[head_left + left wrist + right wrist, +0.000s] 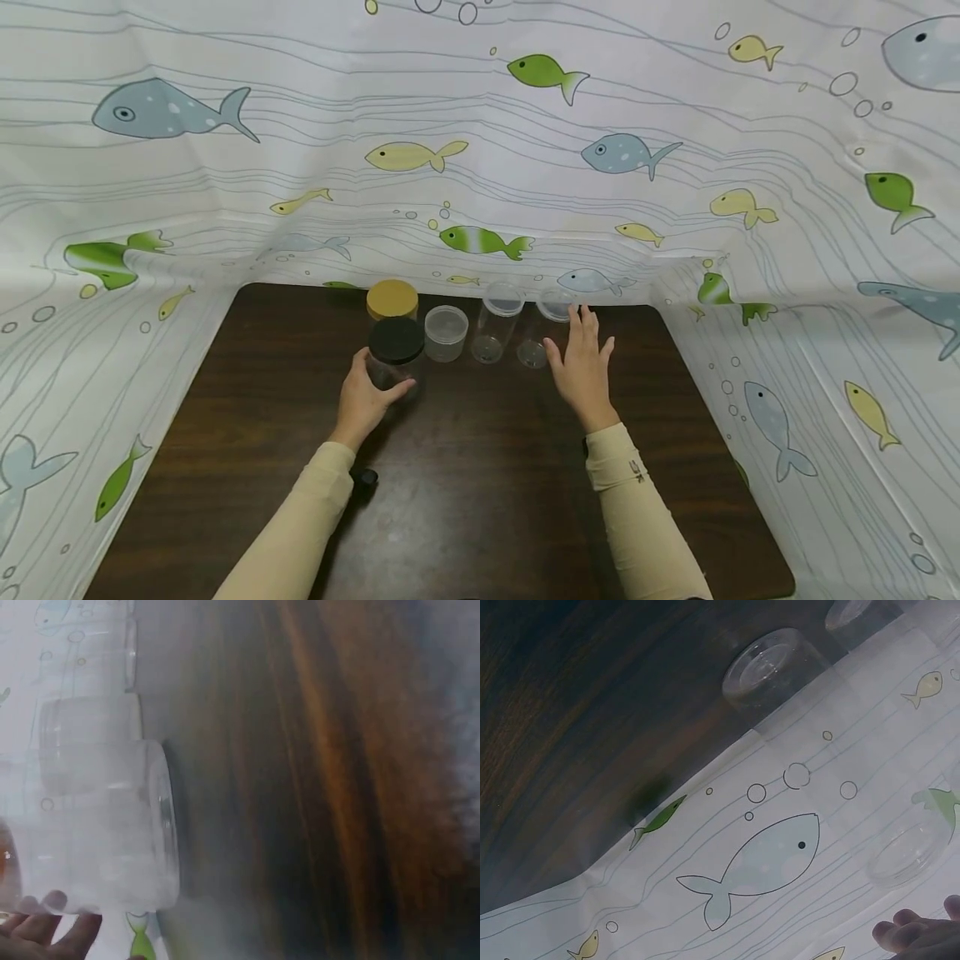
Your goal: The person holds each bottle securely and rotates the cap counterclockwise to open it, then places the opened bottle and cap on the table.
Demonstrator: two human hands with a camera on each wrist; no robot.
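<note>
On the left, my left hand (365, 400) grips a clear jar with a black lid (397, 340), thumb at its near side and fingers round its left side. The same jar (97, 832) fills much of the left wrist view, fingertips against its wall. My right hand (585, 367), fingers spread, is beside a tall clear jar (557, 306) at the right end of the row. In the right wrist view a gap shows between its fingertips (904, 936) and that jar's lid (907, 855); the jar's round base (761, 667) stands on the table.
Along the back edge of the dark wooden table (480, 467) stand a jar with a yellow lid (392, 298), a short clear tub (446, 333) and another tall clear jar (498, 321). A white fish-print sheet (315, 175) rises behind and at both sides.
</note>
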